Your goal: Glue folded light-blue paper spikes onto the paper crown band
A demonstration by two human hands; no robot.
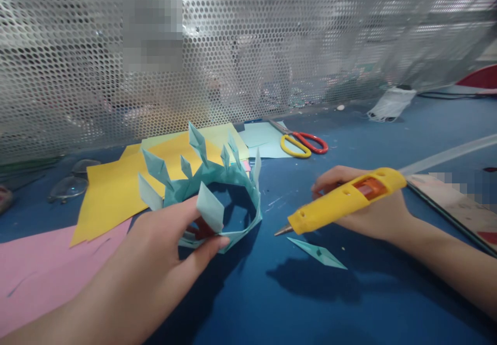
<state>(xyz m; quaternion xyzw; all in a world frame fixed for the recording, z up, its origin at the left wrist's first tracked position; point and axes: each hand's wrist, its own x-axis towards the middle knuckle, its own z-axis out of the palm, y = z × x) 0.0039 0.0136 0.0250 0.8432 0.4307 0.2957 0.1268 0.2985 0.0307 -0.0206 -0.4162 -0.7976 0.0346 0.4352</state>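
My left hand (pixel 171 246) pinches the near side of a teal paper crown (pixel 240 220), a ring with several folded diamond-shaped points standing up around it. The thumb is outside the band and the fingers reach behind one pale point. In my right hand (pixel 361 210) is a yellow hot glue gun (pixel 345 202), its metal nozzle directed left toward the crown but apart from it. A clear glue stick (pixel 454 154) sticks out of the gun's back end. Below the nozzle, a loose folded teal paper diamond (pixel 320 252) lies on the blue table.
Scissors (pixel 298 140) with red and yellow handles rest on light blue paper (pixel 258 140). Yellow sheets (pixel 112 184) and pink paper (pixel 62 267) spread at left, near eyeglasses (pixel 70 184). A phone-like flat object (pixel 454 200) lies right. A perforated metal panel (pixel 233 49) borders the table's back.
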